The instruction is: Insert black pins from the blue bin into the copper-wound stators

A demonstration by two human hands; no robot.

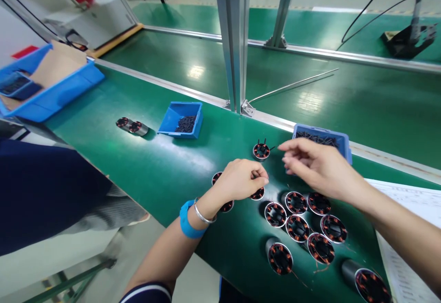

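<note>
Two blue bins [184,109] of black sticks [186,124], left grip [237,179] pinched together over a round part [257,196]; right grip [315,165] a little apart.

The green bench top [186,158] is smooth and glossy, throwing pale patches of light back at me. The cylinders [354,273] are metal with bright, polished edges. The small tray [196,129] and the large crate [77,87] are smooth plastic, the crate lined with matt cardboard [64,66]. The upright post [236,41] is dull metal. A metal bangle [203,214] gleams beside a matt wristband [188,222], perhaps rubber, though it's blurry from here. The sleeve [148,294] is soft cloth, the sheets [406,192] plain paper.
</note>
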